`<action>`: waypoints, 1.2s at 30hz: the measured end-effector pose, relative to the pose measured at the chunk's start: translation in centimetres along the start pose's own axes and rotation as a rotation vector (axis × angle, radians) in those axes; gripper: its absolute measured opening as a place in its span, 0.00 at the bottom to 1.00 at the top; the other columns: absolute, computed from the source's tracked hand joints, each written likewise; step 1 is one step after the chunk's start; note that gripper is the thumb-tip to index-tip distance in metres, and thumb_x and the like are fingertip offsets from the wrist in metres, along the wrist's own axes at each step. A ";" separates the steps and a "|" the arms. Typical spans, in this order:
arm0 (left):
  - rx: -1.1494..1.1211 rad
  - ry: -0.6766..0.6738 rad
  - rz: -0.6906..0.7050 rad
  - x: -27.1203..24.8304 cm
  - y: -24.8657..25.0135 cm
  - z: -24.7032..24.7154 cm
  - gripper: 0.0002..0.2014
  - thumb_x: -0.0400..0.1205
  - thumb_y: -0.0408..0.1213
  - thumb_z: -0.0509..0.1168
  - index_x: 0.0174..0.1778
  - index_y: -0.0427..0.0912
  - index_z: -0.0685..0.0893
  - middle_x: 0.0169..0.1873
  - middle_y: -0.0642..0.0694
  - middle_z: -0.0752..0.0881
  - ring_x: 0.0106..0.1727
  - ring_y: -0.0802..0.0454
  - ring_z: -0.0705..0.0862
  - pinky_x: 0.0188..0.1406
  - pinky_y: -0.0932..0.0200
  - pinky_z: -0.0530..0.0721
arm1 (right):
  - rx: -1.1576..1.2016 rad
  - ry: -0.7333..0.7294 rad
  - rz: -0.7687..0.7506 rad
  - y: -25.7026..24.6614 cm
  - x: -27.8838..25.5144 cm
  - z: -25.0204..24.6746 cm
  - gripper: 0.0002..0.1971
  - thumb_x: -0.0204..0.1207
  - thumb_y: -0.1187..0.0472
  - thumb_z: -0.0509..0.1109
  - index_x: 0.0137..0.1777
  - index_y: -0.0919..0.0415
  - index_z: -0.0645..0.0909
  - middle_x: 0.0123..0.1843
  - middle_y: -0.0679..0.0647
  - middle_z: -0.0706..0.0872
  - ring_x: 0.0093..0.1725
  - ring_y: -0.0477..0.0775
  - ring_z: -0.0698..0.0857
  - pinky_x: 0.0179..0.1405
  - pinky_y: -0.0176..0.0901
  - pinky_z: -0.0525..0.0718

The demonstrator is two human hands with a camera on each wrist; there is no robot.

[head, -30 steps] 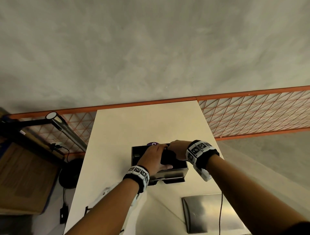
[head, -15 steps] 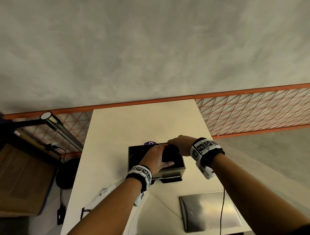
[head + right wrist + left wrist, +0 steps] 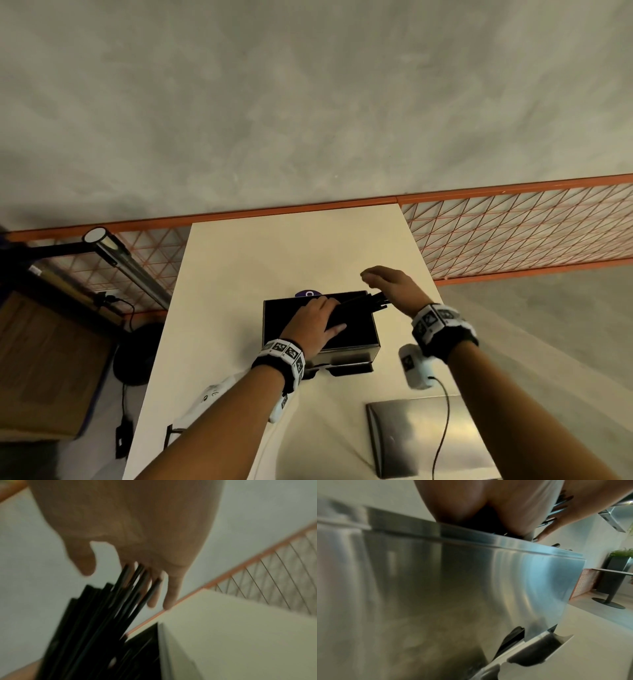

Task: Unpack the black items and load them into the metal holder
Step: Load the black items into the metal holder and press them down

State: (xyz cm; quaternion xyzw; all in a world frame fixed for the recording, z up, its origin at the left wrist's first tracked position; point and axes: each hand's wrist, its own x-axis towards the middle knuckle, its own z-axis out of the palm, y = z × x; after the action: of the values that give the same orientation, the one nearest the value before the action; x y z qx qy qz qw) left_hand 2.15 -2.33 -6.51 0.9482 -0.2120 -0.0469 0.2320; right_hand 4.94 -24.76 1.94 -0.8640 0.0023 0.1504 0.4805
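A steel box holder (image 3: 342,353) stands on the cream table (image 3: 274,246), its top open and dark inside. My left hand (image 3: 318,322) reaches over that opening and grips a bundle of thin black sticks (image 3: 363,303), which lie slanted with their ends poking past the holder's far right corner. My right hand (image 3: 387,284) hovers just beyond those ends, fingers relaxed, holding nothing. The right wrist view, blurred, shows the black sticks (image 3: 102,615) fanned below the right hand (image 3: 137,561). The left wrist view is filled by the holder's wall (image 3: 453,588) under my left hand (image 3: 488,500).
A flat steel plate (image 3: 428,438) lies at the near right with a black cable (image 3: 442,428) across it. A purple disc (image 3: 308,294) peeks from behind the holder. A white object (image 3: 212,394) sits at the near left. An orange mesh railing (image 3: 513,233) runs behind the table.
My right hand has let go of the black bundle and lifted away to the right. The left hand still holds the bundle over the holder.
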 end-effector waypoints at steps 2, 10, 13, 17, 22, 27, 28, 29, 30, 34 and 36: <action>0.006 0.000 0.017 0.1 0.0 0.2 0.25 0.87 0.58 0.64 0.75 0.46 0.76 0.65 0.47 0.80 0.65 0.47 0.81 0.65 0.49 0.81 | 0.219 0.152 0.060 0.3 -0.4 2.3 0.25 0.72 0.31 0.63 0.52 0.50 0.88 0.52 0.46 0.91 0.55 0.49 0.88 0.60 0.56 0.84; 0.059 -0.049 0.060 0.5 -0.3 0.6 0.31 0.81 0.68 0.65 0.70 0.50 0.75 0.61 0.49 0.81 0.59 0.47 0.82 0.58 0.44 0.83 | 0.129 0.226 0.023 -0.1 -1.1 8.4 0.16 0.85 0.51 0.62 0.45 0.59 0.85 0.44 0.53 0.87 0.45 0.52 0.83 0.44 0.43 0.76; 0.148 -0.018 0.039 0.2 -0.1 0.5 0.33 0.80 0.70 0.63 0.69 0.47 0.76 0.61 0.47 0.81 0.58 0.46 0.81 0.57 0.46 0.82 | -0.044 0.279 -0.091 0.6 -0.8 8.6 0.12 0.85 0.56 0.62 0.45 0.60 0.83 0.45 0.52 0.84 0.45 0.54 0.81 0.47 0.45 0.75; 0.238 -0.035 0.065 0.3 1.3 0.5 0.35 0.79 0.69 0.56 0.69 0.43 0.76 0.62 0.45 0.81 0.62 0.44 0.79 0.58 0.46 0.79 | -0.132 0.317 -0.047 1.3 -0.6 8.7 0.12 0.84 0.58 0.62 0.46 0.63 0.84 0.46 0.56 0.85 0.45 0.57 0.81 0.46 0.45 0.76; 0.328 -0.001 0.100 0.8 2.8 0.8 0.26 0.83 0.56 0.66 0.72 0.45 0.73 0.62 0.45 0.79 0.63 0.43 0.79 0.57 0.47 0.80 | -0.055 0.416 0.028 1.1 -0.7 7.6 0.13 0.82 0.60 0.64 0.40 0.67 0.82 0.37 0.61 0.87 0.40 0.64 0.82 0.40 0.51 0.81; 0.334 0.045 0.065 0.2 2.4 0.6 0.36 0.78 0.72 0.51 0.66 0.45 0.76 0.60 0.45 0.78 0.59 0.43 0.76 0.55 0.46 0.79 | 0.028 0.425 0.018 1.3 -0.6 7.7 0.10 0.82 0.61 0.64 0.44 0.64 0.85 0.43 0.57 0.88 0.43 0.58 0.83 0.43 0.45 0.78; 0.316 0.054 0.043 -0.2 1.9 0.6 0.36 0.77 0.73 0.53 0.67 0.46 0.75 0.61 0.46 0.77 0.60 0.43 0.76 0.55 0.46 0.79 | 0.003 0.381 -0.009 1.4 -0.7 8.1 0.09 0.82 0.61 0.65 0.47 0.63 0.85 0.46 0.55 0.87 0.46 0.56 0.82 0.45 0.42 0.76; 0.296 0.055 0.019 -0.5 1.4 0.7 0.36 0.76 0.72 0.55 0.68 0.47 0.75 0.62 0.46 0.76 0.62 0.43 0.76 0.55 0.47 0.79 | -0.042 0.325 -0.040 1.7 -0.9 8.6 0.09 0.82 0.60 0.65 0.50 0.63 0.86 0.50 0.55 0.86 0.48 0.54 0.82 0.48 0.40 0.74; 0.279 0.046 -0.004 -0.8 0.8 0.7 0.36 0.75 0.71 0.57 0.70 0.47 0.74 0.64 0.47 0.75 0.64 0.43 0.75 0.57 0.47 0.79 | -0.098 0.264 -0.070 2.0 -0.9 9.2 0.10 0.83 0.59 0.65 0.53 0.62 0.85 0.53 0.55 0.85 0.51 0.54 0.81 0.51 0.39 0.73; 0.191 -0.017 -0.019 -1.9 -1.7 0.2 0.41 0.74 0.73 0.60 0.77 0.50 0.72 0.70 0.49 0.72 0.71 0.47 0.72 0.62 0.47 0.77 | -0.232 0.143 -0.136 3.4 -1.2 10.3 0.13 0.84 0.58 0.63 0.61 0.64 0.83 0.59 0.57 0.81 0.59 0.57 0.80 0.58 0.35 0.70; 0.107 -0.042 -0.017 -2.6 -2.9 -0.5 0.41 0.75 0.75 0.59 0.78 0.51 0.72 0.69 0.51 0.71 0.70 0.50 0.72 0.65 0.48 0.75 | -0.231 0.175 -0.153 3.7 -1.1 10.2 0.12 0.84 0.60 0.64 0.60 0.65 0.84 0.58 0.58 0.82 0.57 0.58 0.81 0.56 0.34 0.70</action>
State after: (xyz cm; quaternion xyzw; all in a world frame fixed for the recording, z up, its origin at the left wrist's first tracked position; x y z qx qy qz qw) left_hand 1.03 1.33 -7.44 0.9598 -0.2110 -0.0574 0.1762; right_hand 0.75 -18.47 -5.86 -0.9211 -0.0390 0.0365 0.3857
